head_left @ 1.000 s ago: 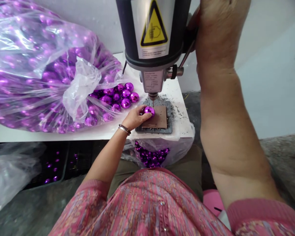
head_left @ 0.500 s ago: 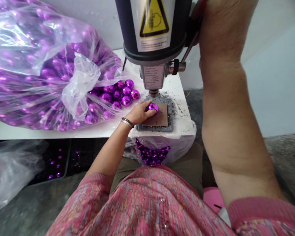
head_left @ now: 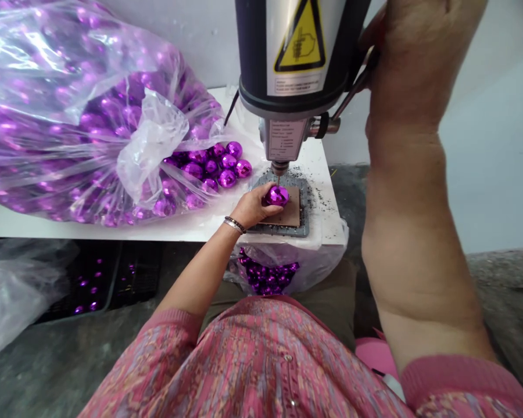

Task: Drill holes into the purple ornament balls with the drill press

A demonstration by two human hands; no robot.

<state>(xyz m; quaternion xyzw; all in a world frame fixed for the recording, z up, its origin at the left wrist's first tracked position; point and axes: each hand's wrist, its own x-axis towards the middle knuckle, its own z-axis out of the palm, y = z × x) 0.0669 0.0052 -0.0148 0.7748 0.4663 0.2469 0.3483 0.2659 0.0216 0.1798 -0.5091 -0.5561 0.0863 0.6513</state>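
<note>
A shiny purple faceted ball (head_left: 277, 196) is pinched between the thumb and fingers of my left hand (head_left: 258, 205). It is over a brown square board (head_left: 293, 216), just below the thin bit of a bench drill press (head_left: 280, 167). Whether the bit touches the ball I cannot tell. Under the board lies the drill's grey base plate (head_left: 304, 227), strewn with dark shavings. My right hand (head_left: 405, 29), cut off by the top edge, is closed around the metal feed lever (head_left: 348, 100) at the drill's right side; its fingers are partly hidden.
A big clear plastic bag (head_left: 152, 145) of purple balls fills the left of the white table (head_left: 178, 233), several balls spilling from its mouth. Another bag (head_left: 322, 264) with purple pieces hangs at the front edge. Dark crates (head_left: 135, 278) stand below left.
The view has shifted, so drill and table sit a little further right. My left hand's grip has changed slightly, and more of the purple ball shows. My right hand stays at the lever.
</note>
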